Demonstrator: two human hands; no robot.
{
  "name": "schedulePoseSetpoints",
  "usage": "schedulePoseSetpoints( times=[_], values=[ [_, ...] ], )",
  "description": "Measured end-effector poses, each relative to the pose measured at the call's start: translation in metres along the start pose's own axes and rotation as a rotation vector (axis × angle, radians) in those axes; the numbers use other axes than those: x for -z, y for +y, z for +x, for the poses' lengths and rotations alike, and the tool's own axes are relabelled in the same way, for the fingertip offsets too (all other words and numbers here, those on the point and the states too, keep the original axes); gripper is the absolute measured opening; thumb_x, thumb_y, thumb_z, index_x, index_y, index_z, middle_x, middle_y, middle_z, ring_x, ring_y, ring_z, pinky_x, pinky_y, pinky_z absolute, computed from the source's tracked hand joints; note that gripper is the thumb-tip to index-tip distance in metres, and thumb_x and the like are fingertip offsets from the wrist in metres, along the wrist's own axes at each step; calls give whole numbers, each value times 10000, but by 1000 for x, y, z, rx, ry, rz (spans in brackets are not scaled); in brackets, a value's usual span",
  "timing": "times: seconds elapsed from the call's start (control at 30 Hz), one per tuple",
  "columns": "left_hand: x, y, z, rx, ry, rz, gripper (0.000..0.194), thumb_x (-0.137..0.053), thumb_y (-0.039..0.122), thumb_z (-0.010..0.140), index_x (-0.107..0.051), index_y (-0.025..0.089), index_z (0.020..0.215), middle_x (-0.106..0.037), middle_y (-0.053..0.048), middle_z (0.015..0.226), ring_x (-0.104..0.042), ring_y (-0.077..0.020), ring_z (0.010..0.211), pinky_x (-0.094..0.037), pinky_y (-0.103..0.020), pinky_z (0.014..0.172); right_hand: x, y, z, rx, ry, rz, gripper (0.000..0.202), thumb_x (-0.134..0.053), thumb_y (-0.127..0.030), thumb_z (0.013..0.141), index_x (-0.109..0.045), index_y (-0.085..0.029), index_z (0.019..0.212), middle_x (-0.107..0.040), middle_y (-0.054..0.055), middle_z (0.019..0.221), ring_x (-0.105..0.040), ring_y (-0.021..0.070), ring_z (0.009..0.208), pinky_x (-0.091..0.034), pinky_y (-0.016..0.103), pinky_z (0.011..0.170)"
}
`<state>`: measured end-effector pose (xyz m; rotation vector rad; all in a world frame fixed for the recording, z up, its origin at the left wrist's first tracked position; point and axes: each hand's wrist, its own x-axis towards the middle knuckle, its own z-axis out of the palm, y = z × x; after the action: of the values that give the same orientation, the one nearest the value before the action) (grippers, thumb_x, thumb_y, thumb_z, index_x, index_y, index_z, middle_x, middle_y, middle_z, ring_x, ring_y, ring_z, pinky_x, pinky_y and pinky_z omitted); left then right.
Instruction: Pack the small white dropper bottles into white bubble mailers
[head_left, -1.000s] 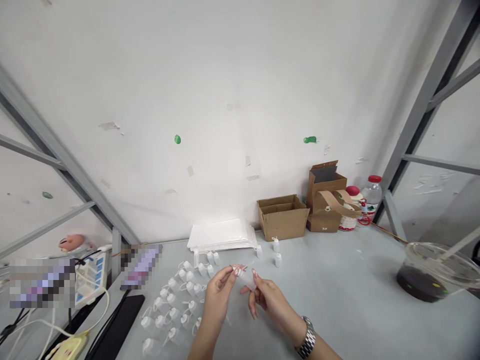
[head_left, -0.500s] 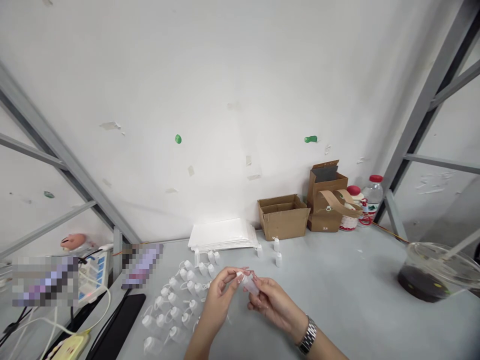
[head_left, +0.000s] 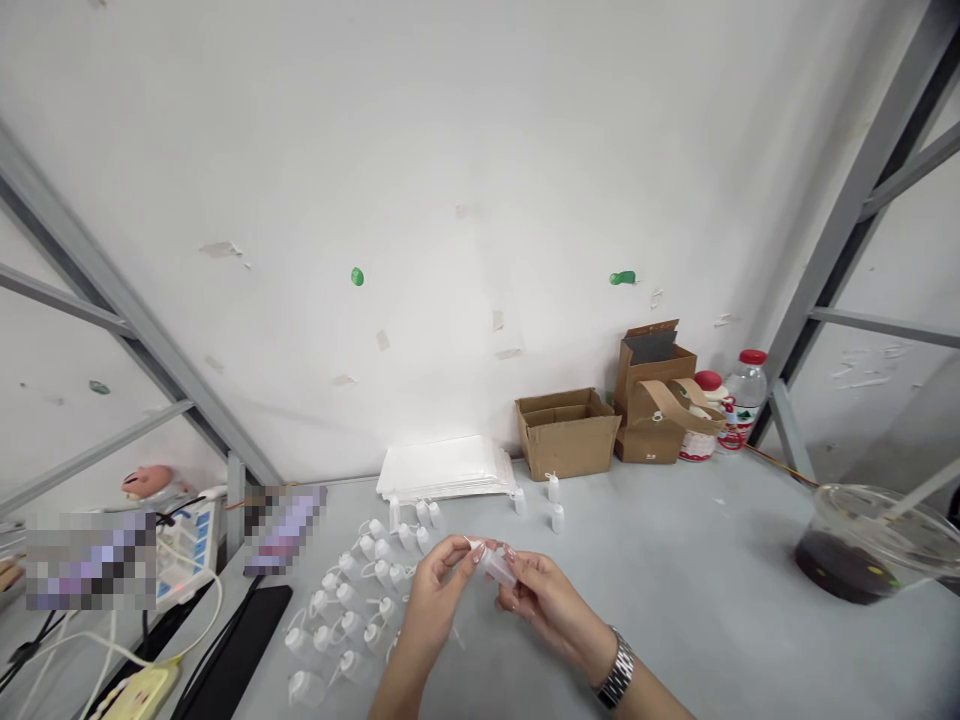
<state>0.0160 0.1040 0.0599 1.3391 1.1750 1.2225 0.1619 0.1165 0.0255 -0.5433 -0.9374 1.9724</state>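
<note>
A small translucent white bottle is held between both hands above the grey table. My left hand pinches its cap end, which points up and left. My right hand has its fingers wrapped round the bottle's body; a metal watch is on that wrist. Several similar small bottles with looped caps stand in loose rows to the left of my left hand. Behind the hands, a few more bottles stand near the cardboard box.
Flat white sheets lie stacked against the wall. Beside them are an open cardboard box, a brown paper bag and a red-capped bottle. A cup of dark liquid is at right; cables and a power strip are at left.
Both hands stay in nearly the same place. The fingertips of my left hand have shifted slightly at the cap end of the held bottle.
</note>
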Motion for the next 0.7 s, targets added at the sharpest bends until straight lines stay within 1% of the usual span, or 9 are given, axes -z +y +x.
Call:
schedulePoseSetpoints(
  times=[0.07,0.13,0.2,0.27,0.3,0.37,0.43,0.57,0.7],
  values=[
    [-1,-3,0,-5,26,-9,260,-615,407,720,-655,158,782,-713,-104,896,-636,-243,904,-471,-336,823,0,2,1,-18,7,47,463,-602,-553,719,-627,-92,685,-452,-57,382,-307,39,374,-343,232,543],
    [-2,-8,2,-1,98,10,272,-632,413,699,-662,156,781,-713,-107,883,-640,-246,896,-472,-340,825,-1,4,2,-14,55,42,469,-600,-560,717,-629,-92,733,-502,-33,408,-359,53,380,-328,225,510],
    [-2,-13,4,10,177,29,297,-643,430,678,-670,153,782,-715,-113,875,-643,-252,891,-471,-352,832,-1,4,2,8,96,26,456,-611,-548,715,-619,-106,824,-574,-2,492,-442,76,437,-321,216,498],
    [-2,-16,5,27,234,27,328,-652,454,656,-676,150,777,-717,-119,869,-645,-261,892,-471,-365,840,0,3,1,25,111,16,431,-661,-504,692,-599,-128,895,-616,8,577,-505,93,515,-351,217,539],
    [-2,-15,6,38,247,20,341,-656,465,645,-678,149,772,-718,-121,867,-645,-265,895,-471,-369,843,1,2,1,29,110,4,418,-692,-475,673,-593,-135,897,-626,9,607,-521,97,543,-369,223,574],
    [-2,-13,6,58,241,-2,360,-660,480,632,-684,148,770,-721,-124,866,-645,-272,903,-475,-373,844,1,1,0,33,111,-36,391,-743,-423,629,-592,-140,854,-640,10,635,-534,100,568,-385,235,618],
    [-3,-8,5,66,217,-24,369,-656,484,634,-694,148,780,-723,-124,875,-645,-275,909,-478,-374,846,2,0,1,44,111,-76,363,-761,-402,608,-591,-142,795,-648,13,640,-538,102,574,-384,236,622],
    [-3,-2,3,66,183,-42,372,-650,480,645,-714,151,806,-722,-119,904,-643,-277,918,-478,-378,858,1,0,1,55,107,-109,336,-745,-412,624,-593,-136,742,-638,5,618,-506,82,523,-358,217,573],
    [1,-4,3,87,146,-14,363,-642,472,662,-726,156,818,-719,-109,929,-629,-286,954,-450,-397,902,0,-1,0,50,81,-121,358,-721,-454,638,-593,-124,694,-621,4,578,-458,58,457,-310,197,504]
  ],
)
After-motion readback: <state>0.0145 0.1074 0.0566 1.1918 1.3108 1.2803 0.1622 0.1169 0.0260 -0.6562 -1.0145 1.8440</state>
